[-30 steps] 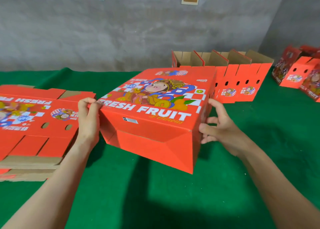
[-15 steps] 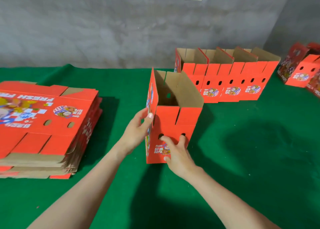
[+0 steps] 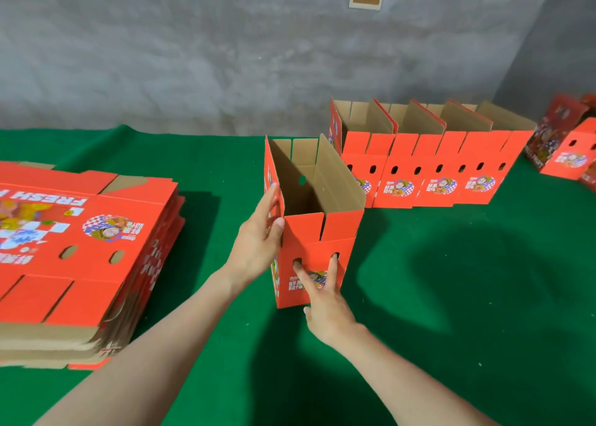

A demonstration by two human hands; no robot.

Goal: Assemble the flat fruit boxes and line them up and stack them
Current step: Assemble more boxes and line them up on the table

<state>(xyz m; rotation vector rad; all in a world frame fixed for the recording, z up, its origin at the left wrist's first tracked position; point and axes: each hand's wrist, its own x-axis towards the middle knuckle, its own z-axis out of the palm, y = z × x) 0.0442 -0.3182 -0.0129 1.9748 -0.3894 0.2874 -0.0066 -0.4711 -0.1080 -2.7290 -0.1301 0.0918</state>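
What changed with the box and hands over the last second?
The box, held printed face up between both hands, was turned upright and set open-topped on the mat. The left hand shifted to its upper left corner; the right hand moved to the near face, two fingers in its holes. The flat stack and the assembled row stayed put.

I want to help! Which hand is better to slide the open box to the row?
Probably the left hand: it holds the open box on the side away from the row, so it can push. The right hand only pokes two fingers into its front.
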